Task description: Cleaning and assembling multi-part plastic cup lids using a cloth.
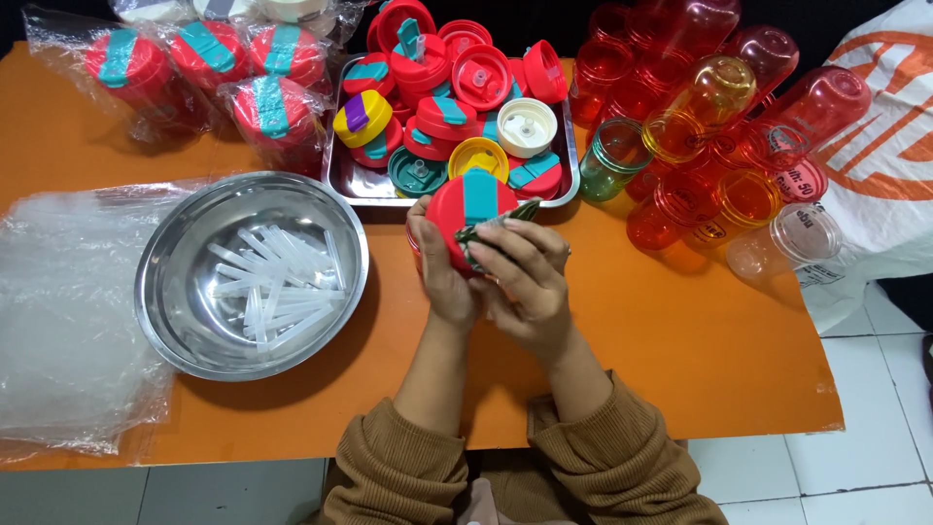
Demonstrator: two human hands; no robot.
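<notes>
A red bottle with a red lid and teal flap [468, 206] is held over the orange table [680, 340], in front of the lid tray. My left hand [439, 272] wraps around its left side. My right hand [525, 277] rests over the lid's right side, pressing a dark green strap piece [498, 224] against it. Both sleeves are brown.
A steel tray [342, 185] of coloured lids sits behind the hands. A steel bowl [165, 292] holds several clear straws [277, 282]. Clear plastic bags [58, 311] lie at left, bagged bottles [262, 97] at back left, and red and orange bottle bodies [719, 126] at right.
</notes>
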